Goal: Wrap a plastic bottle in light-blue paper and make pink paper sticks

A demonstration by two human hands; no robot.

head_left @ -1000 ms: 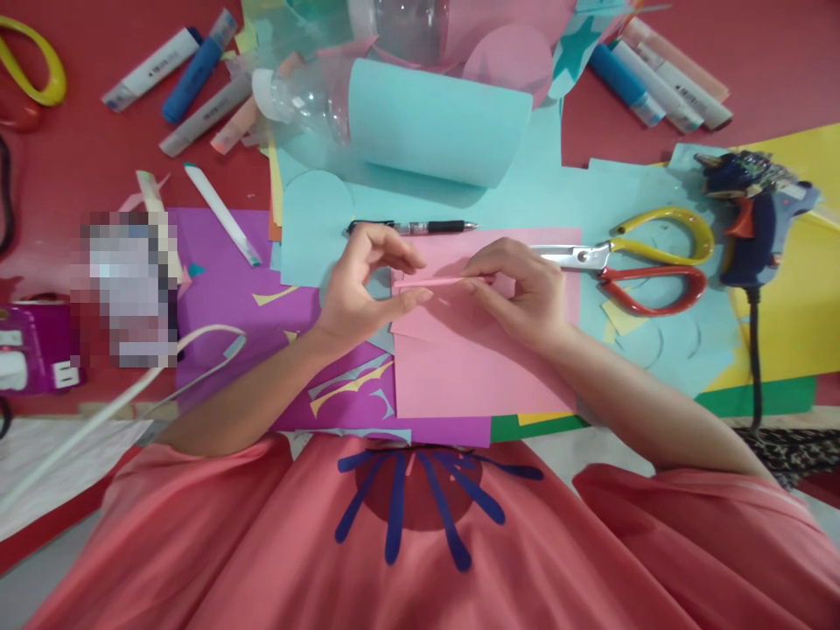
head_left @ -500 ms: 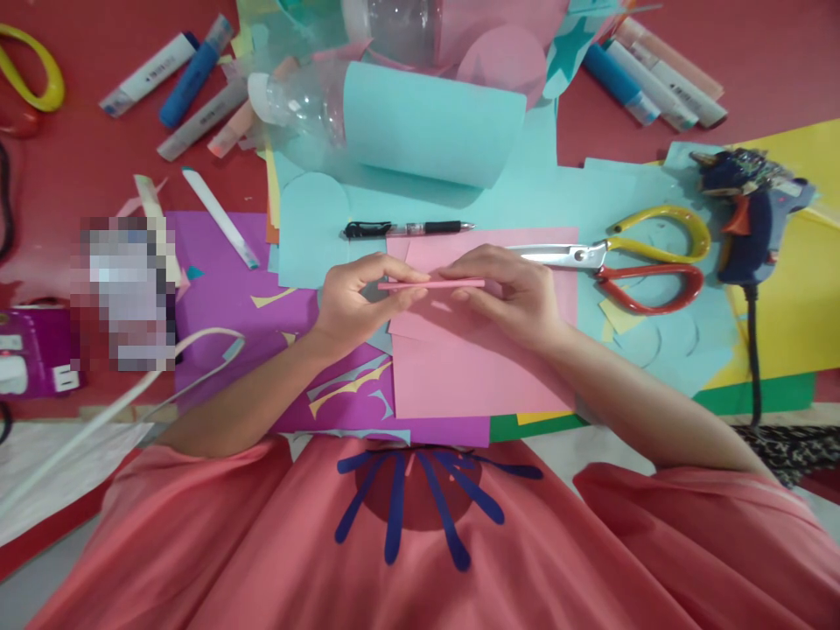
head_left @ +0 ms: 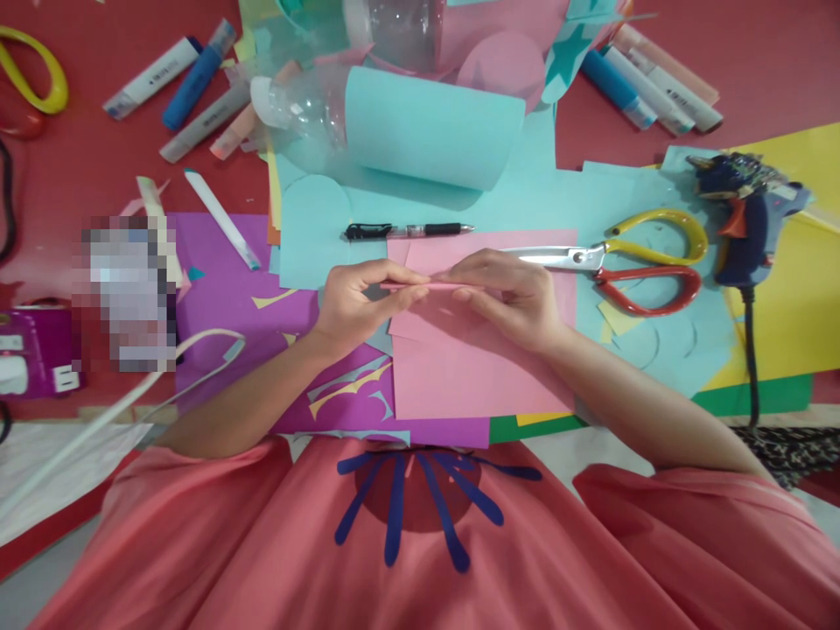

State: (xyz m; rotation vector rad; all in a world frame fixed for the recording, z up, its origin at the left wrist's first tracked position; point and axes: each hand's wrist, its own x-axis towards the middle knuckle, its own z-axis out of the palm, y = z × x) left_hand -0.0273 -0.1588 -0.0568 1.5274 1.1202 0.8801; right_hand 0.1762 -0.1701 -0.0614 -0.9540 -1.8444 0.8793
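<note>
A narrow piece of pink paper [head_left: 441, 287], seen edge-on, is pinched between both hands. My left hand [head_left: 358, 297] grips its left part with thumb and fingertips. On the right part, my right hand [head_left: 512, 289] closes with thumb below and fingers above. Beneath them lie pink paper sheets [head_left: 472, 376]. Just beyond the hands rests a black pen [head_left: 410, 230]. Scissors [head_left: 591, 258] with one yellow and one red handle lie beside my right hand, their blade tips hidden behind it.
A plastic bottle wrapped in light blue paper [head_left: 433, 127] lies at the back. On the right is a blue glue gun [head_left: 752, 227] with its cord. Markers [head_left: 197, 79] lie at back left, and paper scraps [head_left: 354, 385] on purple paper [head_left: 223, 306]. A white cable [head_left: 118, 411] crosses the left.
My right fingers have moved slightly over the pink piece, covering more of its right end. Both hands otherwise stay in nearly the same place.
</note>
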